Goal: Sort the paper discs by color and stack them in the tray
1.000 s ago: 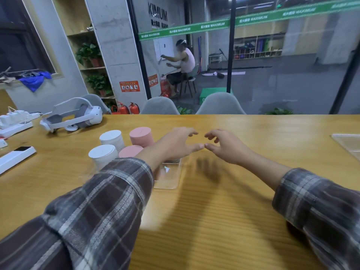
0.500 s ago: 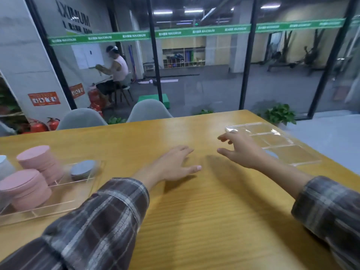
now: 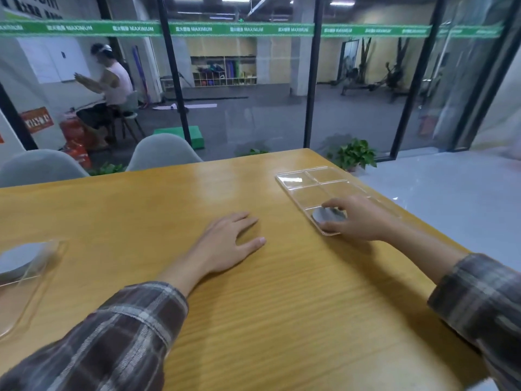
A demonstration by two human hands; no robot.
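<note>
Resting palm-down on the desk [image 3: 253, 320]: left hand [image 3: 228, 244], its fingers [image 3: 242, 218] straight and slightly spread, holding nothing. A plaid sleeve [image 3: 127, 328] covers the forearm.

Head view, remaining entries:

- Right hand [image 3: 363, 218]: reaches to the desk's far right. Forefinger and thumb are curled round the rim of a grey disc [image 3: 322, 215], grasping it from the right.
- Grey disc: sits in the nearest compartment of the divided tray [image 3: 318, 182], in the column towards the left hand. Whether it lies on the tray floor or is held just above it cannot be told.
- Divided tray: clear plastic, near the desk's right edge. Its other visible compartments hold nothing.
- Second clear tray [image 3: 33, 280]: at the left border of the picture, well apart from the first and partly cut off. A second grey disc [image 3: 19, 256] lies in it, blurred.
- Two grey chairs [image 3: 163, 153]: on the far side of the desk.
- Potted plant [image 3: 355, 155]: on the floor beyond the desk's far right corner.
- Seated person [image 3: 112, 86]: behind the glass wall, far left.
</note>
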